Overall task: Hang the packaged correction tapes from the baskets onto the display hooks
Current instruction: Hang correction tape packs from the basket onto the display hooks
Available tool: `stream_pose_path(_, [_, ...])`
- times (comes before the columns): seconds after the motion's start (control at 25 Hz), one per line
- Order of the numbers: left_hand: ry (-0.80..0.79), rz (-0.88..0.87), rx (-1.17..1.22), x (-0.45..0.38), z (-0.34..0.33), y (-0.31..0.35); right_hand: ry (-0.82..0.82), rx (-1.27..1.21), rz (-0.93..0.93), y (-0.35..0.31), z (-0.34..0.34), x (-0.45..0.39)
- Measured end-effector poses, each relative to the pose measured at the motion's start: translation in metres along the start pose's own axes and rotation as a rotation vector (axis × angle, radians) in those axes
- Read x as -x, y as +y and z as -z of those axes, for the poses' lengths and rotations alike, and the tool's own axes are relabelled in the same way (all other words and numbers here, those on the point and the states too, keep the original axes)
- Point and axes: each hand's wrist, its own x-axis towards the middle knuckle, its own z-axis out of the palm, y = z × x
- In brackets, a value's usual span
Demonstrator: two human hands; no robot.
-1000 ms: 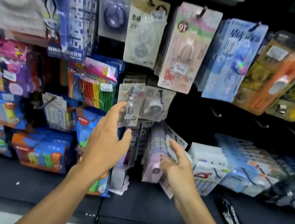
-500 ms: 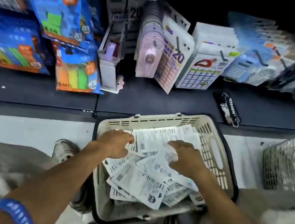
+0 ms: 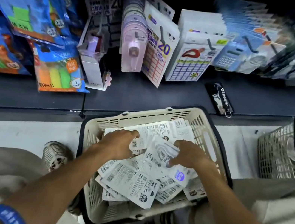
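We see the packaged correction tapes (image 3: 130, 183) heaped loosely in a cream plastic basket (image 3: 204, 133) on the floor below the shelf, most lying back-side up with barcodes showing. Both hands are down in the heap. The left hand (image 3: 119, 144) has its fingers curled over a small pack (image 3: 136, 145) near the middle of the pile, gripping it. The right hand (image 3: 188, 154) lies on a pack (image 3: 161, 153) that shows its clear blister, fingers bent down over its far edge; whether they truly grip it we cannot tell. A blue wristband (image 3: 4, 214) circles the left forearm. Beyond the basket runs a dark shelf (image 3: 165, 95), with label sheets (image 3: 157, 54) and other stationery hanging on display hooks (image 3: 210, 44) above it. A second, grey mesh basket (image 3: 277, 154) stands to the right, holding more packs.
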Motion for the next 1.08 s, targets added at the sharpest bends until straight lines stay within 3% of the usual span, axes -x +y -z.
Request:
stream_pose_path(0.08, [-0.042,0.032,0.025,0.003,-0.001,-0.003,-0.007,-0.133,-0.049,0.005,0.002,-0.002])
stream_pose_path(0.2, [-0.029,0.017,0.020,0.004,-0.007,-0.002,0.063,-0.570,-0.091,0.024,0.023,-0.003])
stream_pose_path(0.28, [-0.022,0.004,0.026,0.002,-0.011,0.002,0.026,-0.758,-0.091,0.036,0.029,-0.001])
stream_pose_path(0.44, [-0.073,-0.013,0.043,-0.001,-0.009,0.004,-0.110,-0.644,-0.155,0.023,-0.009,0.008])
stream_pose_path(0.64, [-0.161,-0.023,0.046,0.004,-0.019,0.001,-0.024,-0.921,-0.064,-0.007,-0.026,0.004])
stream_pose_path(0.8, [-0.195,-0.101,0.432,0.008,-0.026,0.007,0.115,-1.288,-0.087,-0.020,-0.002,0.005])
stream_pose_path(0.96, [0.122,-0.046,0.719,0.008,-0.033,0.020,0.002,-1.485,-0.049,-0.027,0.008,0.011])
stream_pose_path(1.08, [0.076,-0.005,0.915,0.008,-0.032,0.021,-0.105,-1.527,0.022,-0.032,0.000,0.015])
